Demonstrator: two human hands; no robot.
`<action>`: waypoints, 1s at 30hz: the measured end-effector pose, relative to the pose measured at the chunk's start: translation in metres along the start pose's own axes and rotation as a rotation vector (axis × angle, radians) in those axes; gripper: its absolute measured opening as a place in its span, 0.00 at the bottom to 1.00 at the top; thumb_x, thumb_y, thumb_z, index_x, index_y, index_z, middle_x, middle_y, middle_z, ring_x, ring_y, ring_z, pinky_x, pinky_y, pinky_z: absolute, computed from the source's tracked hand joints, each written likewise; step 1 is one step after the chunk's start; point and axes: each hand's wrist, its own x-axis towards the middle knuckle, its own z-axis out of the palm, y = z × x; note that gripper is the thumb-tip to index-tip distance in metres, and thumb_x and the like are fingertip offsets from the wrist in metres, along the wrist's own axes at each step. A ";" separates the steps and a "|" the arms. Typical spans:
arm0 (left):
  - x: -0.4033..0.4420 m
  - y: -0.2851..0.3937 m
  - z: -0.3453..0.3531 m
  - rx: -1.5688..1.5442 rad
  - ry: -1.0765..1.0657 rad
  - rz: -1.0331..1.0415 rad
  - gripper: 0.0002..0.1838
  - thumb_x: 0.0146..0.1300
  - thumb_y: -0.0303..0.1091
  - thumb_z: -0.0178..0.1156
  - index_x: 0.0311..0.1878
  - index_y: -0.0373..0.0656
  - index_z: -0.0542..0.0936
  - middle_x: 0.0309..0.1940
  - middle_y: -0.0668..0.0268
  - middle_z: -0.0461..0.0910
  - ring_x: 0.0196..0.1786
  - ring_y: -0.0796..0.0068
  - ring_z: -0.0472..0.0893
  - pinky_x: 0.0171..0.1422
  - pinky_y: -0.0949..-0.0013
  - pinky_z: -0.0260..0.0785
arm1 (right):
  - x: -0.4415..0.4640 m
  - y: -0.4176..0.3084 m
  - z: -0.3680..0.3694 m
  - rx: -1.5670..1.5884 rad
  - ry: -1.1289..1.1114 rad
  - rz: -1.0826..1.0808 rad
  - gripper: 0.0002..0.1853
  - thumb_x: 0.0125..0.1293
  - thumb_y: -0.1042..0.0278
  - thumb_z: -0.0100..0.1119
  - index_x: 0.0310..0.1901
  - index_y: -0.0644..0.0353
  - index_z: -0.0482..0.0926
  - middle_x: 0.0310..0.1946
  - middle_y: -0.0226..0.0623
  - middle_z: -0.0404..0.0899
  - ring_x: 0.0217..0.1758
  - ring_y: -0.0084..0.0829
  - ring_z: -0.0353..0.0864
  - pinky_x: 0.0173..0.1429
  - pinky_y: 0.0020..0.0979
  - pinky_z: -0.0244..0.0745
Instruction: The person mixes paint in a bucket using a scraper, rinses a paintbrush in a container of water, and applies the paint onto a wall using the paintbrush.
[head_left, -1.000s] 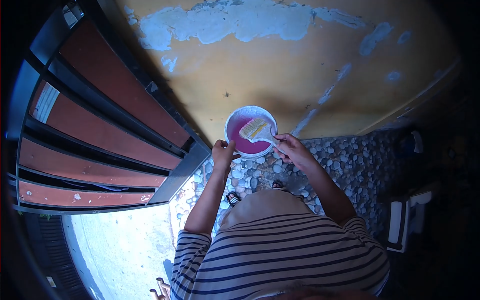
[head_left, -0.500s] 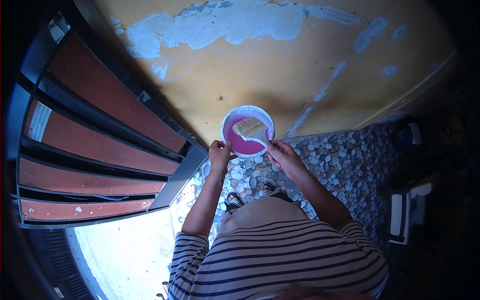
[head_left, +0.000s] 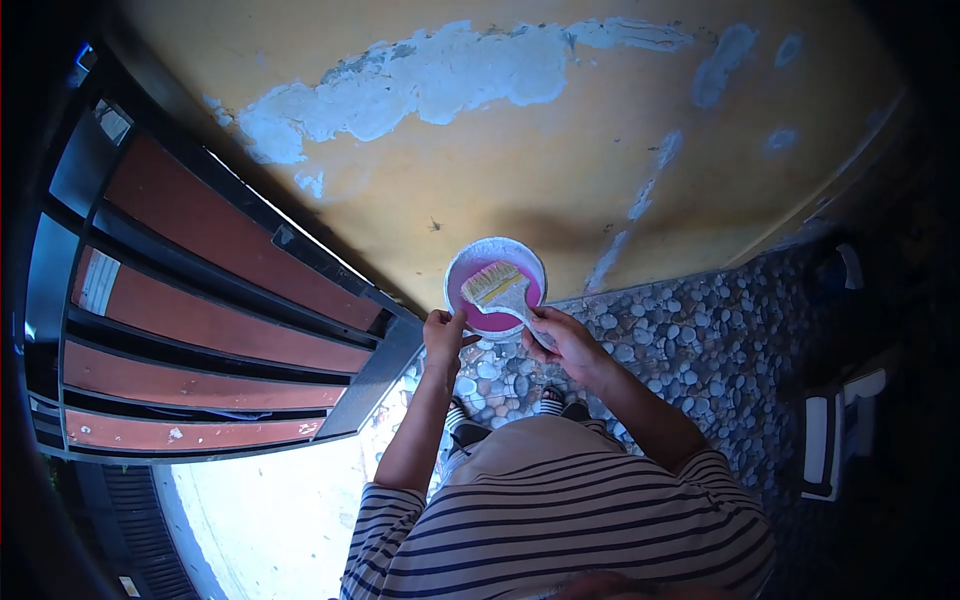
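Observation:
A white bucket [head_left: 541,262] with pink liquid inside is near the wall, in the middle of the head view. My left hand [head_left: 443,335] grips its near-left rim, the thumb at the edge. In my right hand [head_left: 566,343] is the handle of a wide paintbrush [head_left: 505,292], fingers closed round it. The brush lies tilted over the bucket's opening, its pale bristles pointing to the upper left. Whether the bristles touch the liquid I cannot tell.
Ahead stands a yellow-tan wall [head_left: 370,215] with rough white patches [head_left: 450,80]. A dark-framed gate with reddish panels [head_left: 220,295] is on the left. Pebble-patterned floor [head_left: 680,330] lies below, and a white object [head_left: 822,445] is at the right.
The brush has shifted slightly in my right hand, showing more of its handle base over the bucket. My left hand keeps hold of the rim. The whole view has moved a little.

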 end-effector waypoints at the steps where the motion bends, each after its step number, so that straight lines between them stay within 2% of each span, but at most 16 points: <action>1: 0.003 0.002 0.000 0.002 -0.014 -0.002 0.12 0.65 0.31 0.65 0.38 0.34 0.72 0.33 0.61 0.76 0.33 0.68 0.84 0.34 0.60 0.89 | 0.003 0.002 -0.002 0.003 0.007 -0.016 0.12 0.79 0.64 0.46 0.55 0.61 0.72 0.34 0.33 0.78 0.26 0.20 0.72 0.25 0.23 0.60; 3: 0.009 0.006 -0.002 0.028 -0.038 -0.012 0.12 0.64 0.30 0.65 0.38 0.33 0.72 0.35 0.60 0.77 0.33 0.68 0.85 0.35 0.61 0.89 | 0.010 0.008 0.000 -0.034 0.109 -0.056 0.11 0.79 0.64 0.48 0.54 0.61 0.73 0.33 0.32 0.77 0.24 0.19 0.68 0.24 0.21 0.57; 6: 0.015 0.014 -0.008 0.053 -0.089 0.012 0.12 0.63 0.30 0.65 0.39 0.33 0.72 0.35 0.59 0.78 0.33 0.68 0.85 0.35 0.62 0.89 | 0.013 0.011 0.010 -0.092 0.208 -0.056 0.09 0.78 0.64 0.50 0.51 0.59 0.74 0.29 0.31 0.76 0.23 0.18 0.67 0.24 0.23 0.57; 10: 0.023 0.023 -0.018 0.088 -0.148 -0.003 0.13 0.65 0.31 0.65 0.39 0.33 0.72 0.37 0.58 0.77 0.37 0.67 0.85 0.34 0.63 0.89 | 0.017 0.014 0.030 -0.036 0.218 -0.040 0.10 0.77 0.64 0.51 0.52 0.59 0.74 0.31 0.30 0.76 0.24 0.17 0.68 0.25 0.21 0.58; 13: 0.034 0.026 -0.025 0.102 -0.182 0.002 0.13 0.65 0.31 0.65 0.40 0.33 0.72 0.38 0.58 0.77 0.38 0.66 0.84 0.34 0.63 0.89 | 0.019 0.010 0.054 -0.030 0.234 -0.123 0.11 0.77 0.64 0.51 0.55 0.58 0.74 0.34 0.30 0.77 0.28 0.16 0.71 0.27 0.20 0.60; 15: 0.041 0.024 -0.030 0.100 -0.203 0.015 0.12 0.65 0.31 0.64 0.40 0.34 0.72 0.38 0.58 0.77 0.38 0.66 0.85 0.34 0.63 0.89 | 0.017 -0.001 0.076 0.053 0.359 -0.184 0.11 0.78 0.65 0.49 0.55 0.61 0.73 0.31 0.29 0.75 0.20 0.14 0.60 0.24 0.21 0.52; 22: 0.050 0.010 -0.052 0.077 -0.188 -0.009 0.11 0.63 0.29 0.65 0.36 0.36 0.71 0.37 0.58 0.78 0.35 0.68 0.85 0.32 0.65 0.88 | 0.019 -0.064 0.087 -0.072 0.373 -0.345 0.12 0.79 0.65 0.48 0.57 0.60 0.72 0.31 0.29 0.75 0.18 0.13 0.58 0.25 0.20 0.52; 23: 0.045 0.013 -0.054 0.088 -0.197 -0.008 0.11 0.64 0.30 0.63 0.37 0.34 0.70 0.34 0.61 0.74 0.36 0.66 0.84 0.38 0.57 0.90 | 0.020 -0.076 0.089 -0.073 0.380 -0.349 0.12 0.79 0.65 0.48 0.57 0.60 0.72 0.31 0.29 0.75 0.18 0.13 0.58 0.25 0.20 0.52; 24: 0.045 0.006 -0.059 0.088 -0.202 -0.011 0.11 0.64 0.30 0.63 0.37 0.34 0.70 0.34 0.61 0.74 0.36 0.66 0.84 0.38 0.57 0.90 | 0.021 -0.087 0.091 -0.059 0.390 -0.360 0.11 0.79 0.64 0.48 0.55 0.60 0.72 0.31 0.28 0.75 0.18 0.13 0.58 0.25 0.21 0.52; 26: 0.048 -0.003 -0.066 0.046 -0.163 -0.029 0.12 0.62 0.29 0.65 0.35 0.36 0.70 0.36 0.58 0.78 0.34 0.68 0.84 0.31 0.63 0.88 | 0.028 -0.110 0.091 -0.049 0.398 -0.381 0.10 0.79 0.64 0.47 0.53 0.59 0.72 0.31 0.28 0.75 0.19 0.13 0.58 0.25 0.21 0.52; 29: 0.045 -0.009 -0.073 0.034 -0.143 -0.036 0.12 0.61 0.29 0.65 0.35 0.35 0.70 0.35 0.58 0.77 0.33 0.68 0.84 0.31 0.61 0.89 | 0.039 -0.140 0.089 -0.086 0.341 -0.450 0.08 0.77 0.63 0.48 0.43 0.57 0.72 0.30 0.28 0.74 0.19 0.14 0.58 0.25 0.21 0.52; 30: 0.044 -0.014 -0.078 0.031 -0.127 -0.047 0.12 0.61 0.28 0.66 0.35 0.35 0.70 0.36 0.58 0.77 0.33 0.68 0.84 0.32 0.60 0.89 | 0.042 -0.150 0.088 -0.086 0.341 -0.448 0.08 0.77 0.63 0.48 0.43 0.57 0.72 0.30 0.28 0.74 0.19 0.14 0.58 0.25 0.21 0.52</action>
